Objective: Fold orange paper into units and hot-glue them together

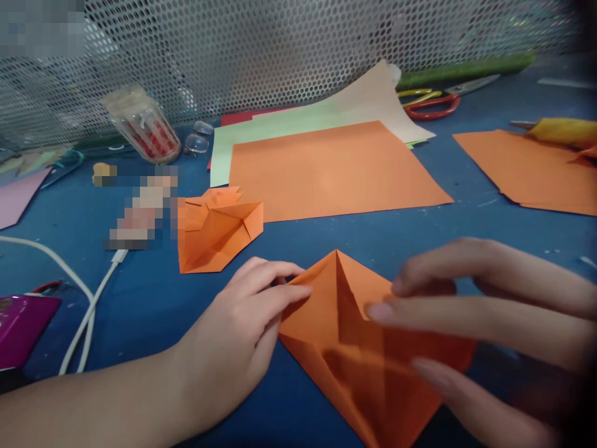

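A partly folded orange paper [345, 336] lies on the blue table [153, 305] in front of me, with a raised crease running up to a point. My left hand [247, 330] pinches its left corner, fingers curled onto the edge. My right hand [471, 317] hovers over the right side, fingers stretched out and slightly blurred, the fingertips touching the paper near the crease.
A finished folded orange piece [217, 230] sits behind my left hand. Flat sheets, orange [336, 168] on top of green and beige, lie further back, more orange paper [536, 168] at right. Red-handled scissors [438, 102], a plastic jar [142, 127], a white cable [88, 305], a mesh wall behind.
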Action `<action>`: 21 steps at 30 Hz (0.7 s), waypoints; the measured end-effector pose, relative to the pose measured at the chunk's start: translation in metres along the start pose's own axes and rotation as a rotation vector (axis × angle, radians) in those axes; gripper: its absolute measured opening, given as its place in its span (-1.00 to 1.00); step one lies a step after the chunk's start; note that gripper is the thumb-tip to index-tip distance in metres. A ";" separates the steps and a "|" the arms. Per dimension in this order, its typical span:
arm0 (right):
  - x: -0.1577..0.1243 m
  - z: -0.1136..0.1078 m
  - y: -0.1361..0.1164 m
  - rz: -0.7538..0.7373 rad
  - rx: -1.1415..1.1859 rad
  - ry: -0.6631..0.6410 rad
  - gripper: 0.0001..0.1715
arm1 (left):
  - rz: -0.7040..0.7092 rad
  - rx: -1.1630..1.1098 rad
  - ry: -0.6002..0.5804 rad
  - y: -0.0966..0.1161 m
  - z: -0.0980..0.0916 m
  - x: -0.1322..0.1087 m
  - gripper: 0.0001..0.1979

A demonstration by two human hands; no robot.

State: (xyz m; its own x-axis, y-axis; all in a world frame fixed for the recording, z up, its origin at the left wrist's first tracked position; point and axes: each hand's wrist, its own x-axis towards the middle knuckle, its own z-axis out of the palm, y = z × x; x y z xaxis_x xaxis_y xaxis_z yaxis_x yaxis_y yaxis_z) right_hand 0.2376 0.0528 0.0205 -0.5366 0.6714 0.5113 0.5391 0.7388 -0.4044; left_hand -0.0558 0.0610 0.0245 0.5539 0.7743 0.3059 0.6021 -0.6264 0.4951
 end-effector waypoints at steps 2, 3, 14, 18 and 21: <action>0.009 0.004 0.005 -0.021 0.028 -0.042 -0.67 | 0.035 0.024 0.019 0.000 -0.002 0.002 -0.51; 0.011 0.006 0.008 -0.020 0.052 -0.075 -0.63 | 0.045 0.030 0.025 0.000 -0.003 0.002 -0.51; 0.011 0.016 0.014 0.084 0.142 -0.092 -0.55 | -0.043 -0.044 -0.149 0.011 -0.005 -0.008 -0.34; 0.013 0.016 0.014 0.079 0.134 -0.076 -0.60 | 0.026 0.016 -0.220 0.010 -0.003 -0.011 -0.18; 0.011 0.016 0.015 0.085 0.121 -0.060 -0.48 | 0.051 0.051 -0.245 0.010 -0.002 -0.011 -0.15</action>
State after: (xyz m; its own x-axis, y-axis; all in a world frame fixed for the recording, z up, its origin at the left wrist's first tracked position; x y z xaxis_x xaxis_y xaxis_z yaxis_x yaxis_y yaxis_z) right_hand 0.2293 0.0718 0.0076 -0.5320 0.7317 0.4262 0.5043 0.6781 -0.5347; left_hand -0.0569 0.0466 0.0278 0.7033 0.7006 0.1202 0.5949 -0.6726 0.4401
